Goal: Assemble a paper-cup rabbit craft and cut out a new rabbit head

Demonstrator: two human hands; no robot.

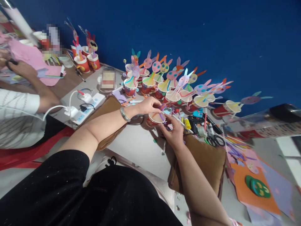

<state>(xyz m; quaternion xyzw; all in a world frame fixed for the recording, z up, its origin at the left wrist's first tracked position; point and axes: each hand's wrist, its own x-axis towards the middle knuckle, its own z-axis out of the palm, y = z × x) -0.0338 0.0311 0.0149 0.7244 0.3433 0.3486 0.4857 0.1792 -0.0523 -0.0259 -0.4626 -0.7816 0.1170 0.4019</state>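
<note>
A red and white paper cup (152,121) stands just in front of me above the grey table. My right hand (173,131) grips its right side, with thumb and fingers curved near the rim. Over the cup's mouth, my left hand (150,106) pinches a thin purple strip (162,107); whether it is paper or a pipe cleaner I cannot tell. The strip reaches down to the cup's rim. Behind both hands stand several finished-looking paper cups (172,96) with paper rabbit heads (183,81) rising from them on coloured strips.
Scissors (215,140), a brown cushion (199,163) and an orange paper sheet (251,182) lie to the right. On the left are a power strip (88,108) and another brown cushion (108,117). A co-worker's hand (22,69) holds something dark at far left. A blue wall (164,25) rises behind.
</note>
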